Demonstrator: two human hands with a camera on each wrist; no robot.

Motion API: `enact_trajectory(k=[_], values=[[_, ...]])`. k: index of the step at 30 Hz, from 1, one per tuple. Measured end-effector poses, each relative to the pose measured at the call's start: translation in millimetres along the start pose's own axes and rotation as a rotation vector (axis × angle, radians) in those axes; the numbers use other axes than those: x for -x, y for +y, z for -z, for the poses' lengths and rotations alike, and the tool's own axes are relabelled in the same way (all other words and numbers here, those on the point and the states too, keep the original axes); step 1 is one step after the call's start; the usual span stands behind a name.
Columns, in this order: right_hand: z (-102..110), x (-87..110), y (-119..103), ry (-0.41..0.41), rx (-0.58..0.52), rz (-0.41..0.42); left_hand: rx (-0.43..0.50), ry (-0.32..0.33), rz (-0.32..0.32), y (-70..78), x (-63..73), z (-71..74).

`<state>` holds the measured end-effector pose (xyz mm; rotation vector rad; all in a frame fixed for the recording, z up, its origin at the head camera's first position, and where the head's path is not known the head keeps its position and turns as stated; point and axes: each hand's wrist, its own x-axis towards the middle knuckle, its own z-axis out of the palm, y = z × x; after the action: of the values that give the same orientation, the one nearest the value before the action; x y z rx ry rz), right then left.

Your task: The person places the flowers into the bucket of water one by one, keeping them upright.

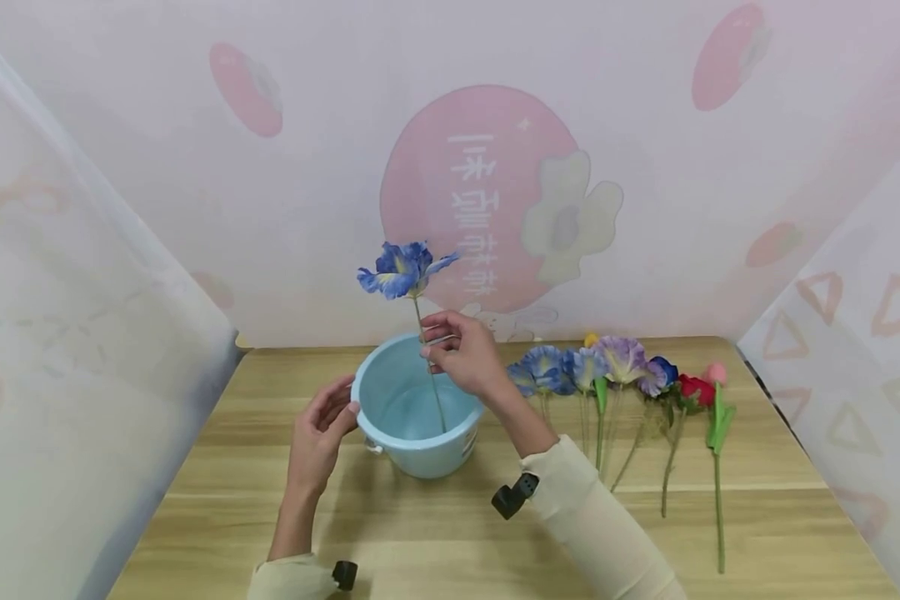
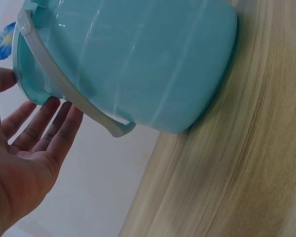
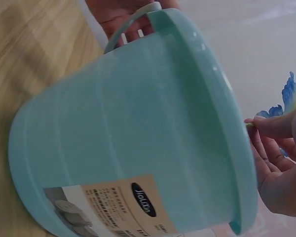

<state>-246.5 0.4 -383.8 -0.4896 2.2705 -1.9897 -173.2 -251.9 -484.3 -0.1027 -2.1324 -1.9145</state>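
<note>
A light-blue plastic bucket (image 1: 427,454) stands upright on the table, its pale handle (image 2: 64,84) hanging down the side. My left hand (image 1: 322,437) holds the bucket's rim at the left, with the thumb and fingertips against the edge. Between the thumb and fingers of my right hand (image 1: 461,354) is the thin stem of a blue artificial flower (image 1: 401,271) with ruffled petals and yellow streaks. Its bloom stands above the bucket, and the lower stem reaches down inside. In the right wrist view, part of the blue bloom (image 3: 291,94) shows behind the right hand.
To the right of the bucket, several artificial flowers lie on the wooden table (image 1: 420,533): blue blooms (image 1: 543,367), a purple one (image 1: 622,358), a red rose (image 1: 693,390) and a pink tulip (image 1: 715,373) with green leaves. A printed backdrop (image 1: 307,208) rises behind.
</note>
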Motion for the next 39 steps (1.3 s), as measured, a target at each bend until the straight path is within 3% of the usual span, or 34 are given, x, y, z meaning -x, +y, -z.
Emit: enact_trajectory(k=[14, 26, 39], values=[[-15.9, -9.4, 16.0, -0.150, 0.048, -0.091, 0.014, 0.004, 0.008, 2.5, 1.5, -0.8], [-27.5, -16.7, 20.1, -0.201, 0.100, -0.188, 0.032, 0.007, -0.002, 1.9, 0.8, -2.4], [-29.4, -18.9, 24.8, -0.262, 0.100, -0.216, 0.041, -0.007, -0.028, 2.1, 1.4, -1.0]])
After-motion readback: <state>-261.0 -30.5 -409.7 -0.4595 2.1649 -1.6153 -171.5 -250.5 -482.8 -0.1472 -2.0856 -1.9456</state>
